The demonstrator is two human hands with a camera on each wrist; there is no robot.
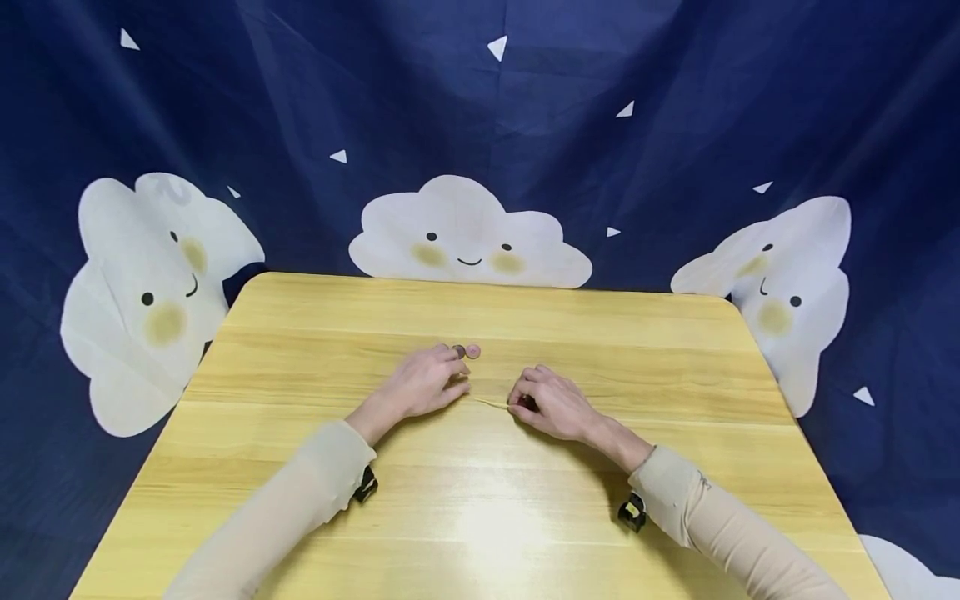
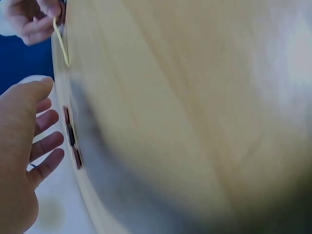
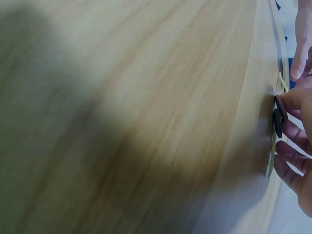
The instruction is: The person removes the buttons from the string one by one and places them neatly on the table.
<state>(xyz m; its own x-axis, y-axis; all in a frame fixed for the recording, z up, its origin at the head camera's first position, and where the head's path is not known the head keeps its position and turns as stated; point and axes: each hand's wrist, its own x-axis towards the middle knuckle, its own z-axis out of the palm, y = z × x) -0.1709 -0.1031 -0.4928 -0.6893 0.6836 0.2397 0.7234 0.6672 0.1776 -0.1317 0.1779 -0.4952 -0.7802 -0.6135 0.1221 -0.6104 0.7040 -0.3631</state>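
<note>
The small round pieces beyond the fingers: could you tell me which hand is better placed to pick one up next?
Probably the left hand: its fingertips already lie beside the round pieces. The right hand sits farther off, pinching a dark piece and the thin yellow string.

Yellow wooden table point(image 1: 480, 500), navy cloud-print backdrop point(image 1: 465, 233).

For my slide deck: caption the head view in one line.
Two hands on a wooden table: right hand pinches a yellow string, left hand rests beside small beads.
</note>
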